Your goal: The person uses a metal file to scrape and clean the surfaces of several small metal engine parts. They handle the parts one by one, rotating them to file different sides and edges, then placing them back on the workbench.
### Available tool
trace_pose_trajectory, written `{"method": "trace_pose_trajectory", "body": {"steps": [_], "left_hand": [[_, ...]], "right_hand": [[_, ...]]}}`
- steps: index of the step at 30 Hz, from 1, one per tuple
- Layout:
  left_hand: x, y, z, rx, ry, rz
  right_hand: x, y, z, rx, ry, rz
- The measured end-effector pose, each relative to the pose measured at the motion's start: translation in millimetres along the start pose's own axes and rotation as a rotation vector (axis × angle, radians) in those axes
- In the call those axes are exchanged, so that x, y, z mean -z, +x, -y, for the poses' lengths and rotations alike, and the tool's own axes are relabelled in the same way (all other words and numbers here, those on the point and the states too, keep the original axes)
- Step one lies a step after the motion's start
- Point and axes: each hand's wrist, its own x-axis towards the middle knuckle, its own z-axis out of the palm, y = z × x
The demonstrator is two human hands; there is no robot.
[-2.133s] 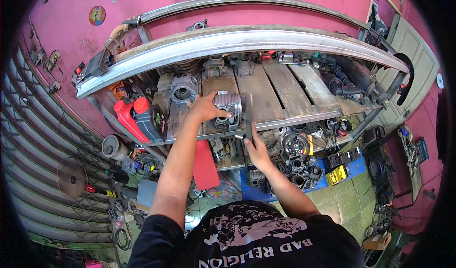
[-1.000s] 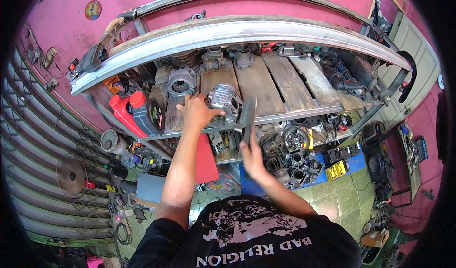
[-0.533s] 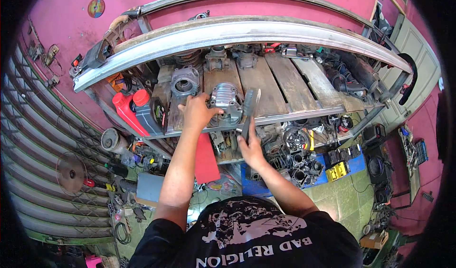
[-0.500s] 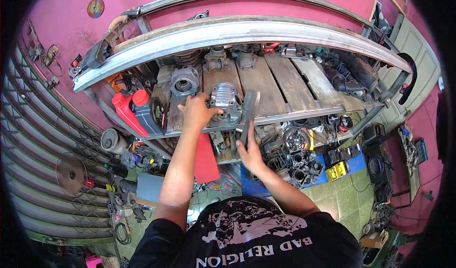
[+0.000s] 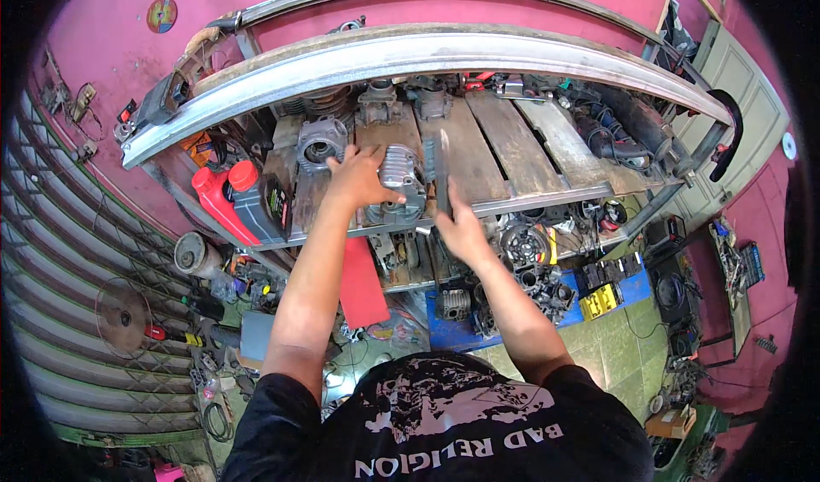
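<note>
The left hand (image 5: 357, 180) grips the part (image 5: 398, 169), the right hand (image 5: 463, 232) grips a brush (image 5: 442, 173), and work looks unfinished, but I can't tell how much is left.

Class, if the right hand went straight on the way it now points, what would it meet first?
The right hand would probably meet the finned metal part first, its long tool leading; depth is unclear.

Silver-grey finned metal block (image 5: 398, 169); dark-grey long narrow tool (image 5: 442, 179); brown wooden planks (image 5: 465, 144); flat pink wall (image 5: 111, 25); red rectangular sheet (image 5: 362, 285); black fabric T-shirt (image 5: 436, 426), pale graphic on it.
</note>
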Motion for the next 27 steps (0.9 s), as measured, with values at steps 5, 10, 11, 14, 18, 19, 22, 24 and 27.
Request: {"method": "trace_pose_trajectory", "body": {"steps": [5, 10, 11, 14, 18, 19, 22, 24, 27], "left_hand": [[12.4, 11.1, -4.8, 0.012, 0.03, 0.175], [4.2, -1.3, 4.9, 0.043, 0.027, 0.113], [4.2, -1.6, 2.3, 0.036, 0.03, 0.117], [3.1, 4.3, -2.9, 0.004, 0.043, 0.092], [6.6, 3.7, -2.7, 0.024, 0.064, 0.103], [8.0, 2.9, 0.8, 0.035, 0.067, 0.117], [8.4, 5.6, -1.1, 0.024, 0.072, 0.142], [8.6, 5.0, -1.1, 0.023, 0.056, 0.129], [9.5, 2.9, -1.7, 0.033, 0.054, 0.139]], "right_hand": [[-0.3, -97.3, 35.8, -0.024, -0.09, 0.164], [8.2, -51.3, 41.4, -0.089, -0.083, 0.112], [9.1, -26.1, 27.1, -0.013, -0.05, 0.081], [15.4, 42.5, 1.8, -0.01, 0.253, 0.114], [17.2, 10.4, 10.0, 0.115, 0.081, 0.114], [16.9, -13.8, 18.0, 0.149, -0.048, 0.111], [14.4, -88.5, 26.4, 0.039, -0.176, 0.175], [9.4, -109.4, 26.8, -0.015, -0.263, 0.18], [1.3, -83.4, 16.3, 0.023, -0.179, 0.059]]}}
